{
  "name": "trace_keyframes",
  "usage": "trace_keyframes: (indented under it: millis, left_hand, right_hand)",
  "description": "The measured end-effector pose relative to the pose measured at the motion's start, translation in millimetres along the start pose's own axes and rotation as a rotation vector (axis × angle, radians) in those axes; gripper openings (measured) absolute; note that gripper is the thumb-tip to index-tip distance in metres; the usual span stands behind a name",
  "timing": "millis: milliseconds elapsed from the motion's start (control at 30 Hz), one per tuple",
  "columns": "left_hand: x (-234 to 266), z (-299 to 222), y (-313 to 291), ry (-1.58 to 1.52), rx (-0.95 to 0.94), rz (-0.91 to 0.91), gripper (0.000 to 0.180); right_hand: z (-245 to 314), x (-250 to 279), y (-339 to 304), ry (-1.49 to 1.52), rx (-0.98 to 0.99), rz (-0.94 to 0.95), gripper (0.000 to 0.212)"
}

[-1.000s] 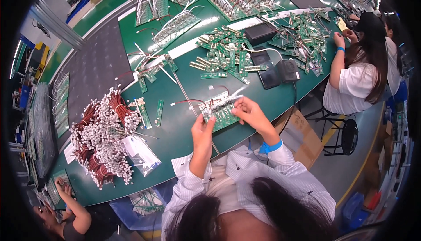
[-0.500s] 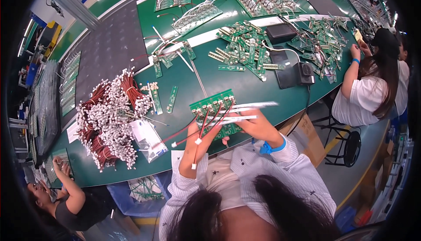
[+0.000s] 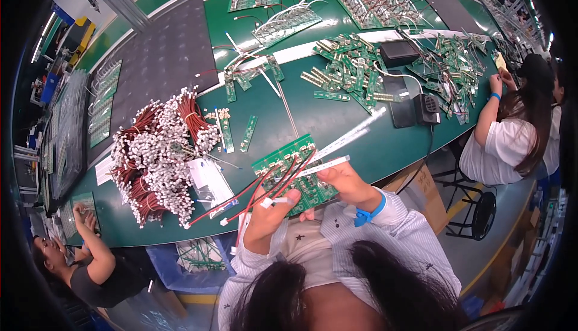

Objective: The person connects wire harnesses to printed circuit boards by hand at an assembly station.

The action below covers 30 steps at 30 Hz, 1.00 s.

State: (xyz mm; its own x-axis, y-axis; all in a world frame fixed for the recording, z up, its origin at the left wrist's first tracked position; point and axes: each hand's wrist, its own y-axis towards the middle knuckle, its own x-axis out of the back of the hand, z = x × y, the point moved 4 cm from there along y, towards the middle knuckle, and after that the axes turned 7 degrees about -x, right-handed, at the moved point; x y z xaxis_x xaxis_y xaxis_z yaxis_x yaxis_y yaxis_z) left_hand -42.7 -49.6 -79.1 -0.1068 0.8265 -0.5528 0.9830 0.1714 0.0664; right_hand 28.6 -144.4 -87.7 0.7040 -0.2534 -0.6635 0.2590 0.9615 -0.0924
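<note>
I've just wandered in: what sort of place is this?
Probably an electronics assembly workshop: a held circuit board, a heap of small green boards, and bundled red wires with white connectors.

Pale striped shirt [image 3: 349, 228], small dark motifs [image 3: 429, 266]; cream top [image 3: 301, 251] beneath; blue right wristband [image 3: 378, 209].

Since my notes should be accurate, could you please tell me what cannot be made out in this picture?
Head view: underside of the green circuit board, facing away from the camera.
Head view: most fingers of the left hand, behind the board.
Head view: any markings on the upper white ribbon cable, blurred.
Head view: far side of the blue bin, under the green table.
</note>
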Motion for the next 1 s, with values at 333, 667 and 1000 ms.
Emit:
trace_keyframes:
  millis: [333, 667, 1000]
  left_hand:
    - [43.0, -12.4, -12.8, -0.127, -0.136, -0.194, 0.018]
    - [71.2, -11.9, -9.5, -0.01, -0.133, -0.394, 0.025]
    - [55.0, -33.7, -18.9, 0.258, -0.161, -0.372, 0.037]
  right_hand:
    - [16.6, 17.6, 29.6, -0.165, -0.011, -0.429, 0.038]
    - [10.1, -6.2, 61.4, -0.638, -0.118, -0.177, 0.033]
    - [8.1, -25.5, 56.6, -0.954, 0.004, -0.098, 0.035]
